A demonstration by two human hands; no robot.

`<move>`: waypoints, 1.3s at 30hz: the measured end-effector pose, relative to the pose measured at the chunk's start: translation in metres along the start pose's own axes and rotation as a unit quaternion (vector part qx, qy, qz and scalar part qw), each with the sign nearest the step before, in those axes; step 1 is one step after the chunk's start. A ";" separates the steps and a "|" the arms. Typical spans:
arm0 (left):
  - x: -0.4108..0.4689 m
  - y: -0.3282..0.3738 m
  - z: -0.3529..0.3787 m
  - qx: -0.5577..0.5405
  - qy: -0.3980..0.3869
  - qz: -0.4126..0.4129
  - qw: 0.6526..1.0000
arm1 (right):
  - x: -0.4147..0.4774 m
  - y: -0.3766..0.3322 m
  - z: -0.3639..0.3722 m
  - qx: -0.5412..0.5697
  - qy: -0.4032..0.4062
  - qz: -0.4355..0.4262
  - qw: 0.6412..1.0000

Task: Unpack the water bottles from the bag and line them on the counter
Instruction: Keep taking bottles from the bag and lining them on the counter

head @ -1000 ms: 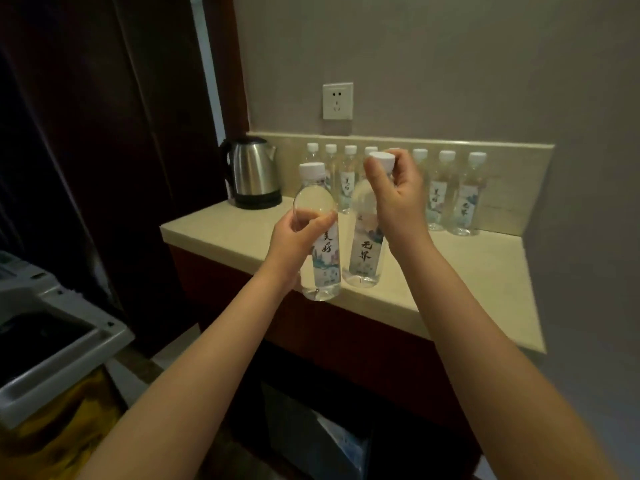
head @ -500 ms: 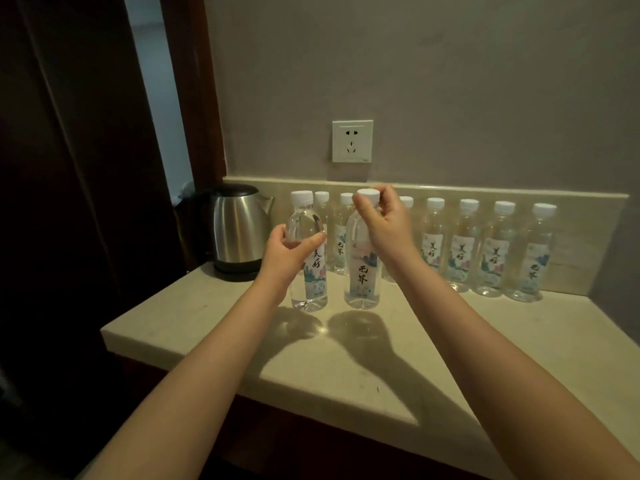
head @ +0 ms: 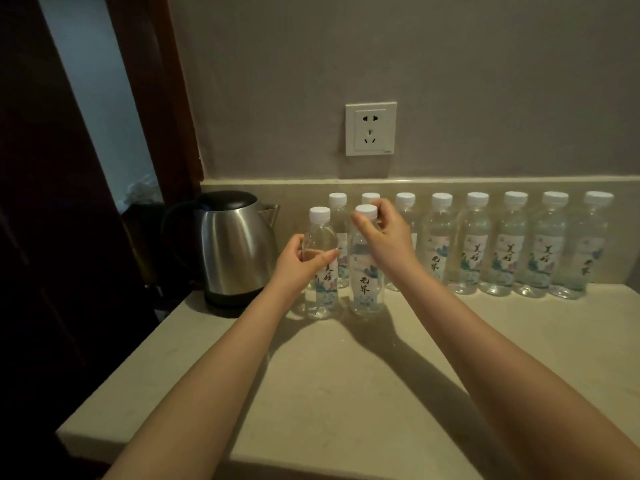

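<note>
Sensibly, at twelve o'clock your left hand (head: 302, 261) clamped the left bottle (head: 325, 289) by its shoulder, your right hand (head: 385, 239) the right bottle (head: 365, 287) by its neck; probably heavy, slick.

You have carried both bottles in from mid-air off the front edge of the counter (head: 346, 375), and now the left bottle (head: 327, 284) in your left hand (head: 300, 264) and the right bottle (head: 364, 287), pinched at the cap by your right hand (head: 386, 241), stand side by side just before the back row (head: 504, 249).
</note>
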State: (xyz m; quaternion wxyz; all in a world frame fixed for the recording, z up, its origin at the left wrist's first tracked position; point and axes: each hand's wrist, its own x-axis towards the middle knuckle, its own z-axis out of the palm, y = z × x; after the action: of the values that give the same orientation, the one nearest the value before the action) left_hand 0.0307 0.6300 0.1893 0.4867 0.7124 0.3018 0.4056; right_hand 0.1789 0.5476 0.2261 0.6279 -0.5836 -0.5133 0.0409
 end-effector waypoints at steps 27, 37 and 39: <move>0.032 0.048 -0.078 0.331 0.160 0.330 0.870 | -0.043 0.013 0.003 0.055 -0.049 0.150 0.986; 0.034 0.039 -0.085 0.486 0.054 0.367 0.792 | -0.062 -0.029 0.028 -0.159 0.177 -0.143 0.961; 0.034 0.038 -0.088 0.522 0.070 0.366 0.767 | -0.068 -0.038 0.045 -0.133 0.106 -0.171 0.971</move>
State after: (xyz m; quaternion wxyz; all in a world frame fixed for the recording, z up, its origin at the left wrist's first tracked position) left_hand -0.0284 0.6848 0.2521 -0.1684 0.8826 0.2170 0.3815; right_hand 0.0951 0.5223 0.2051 0.5927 -0.5666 -0.5372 -0.1976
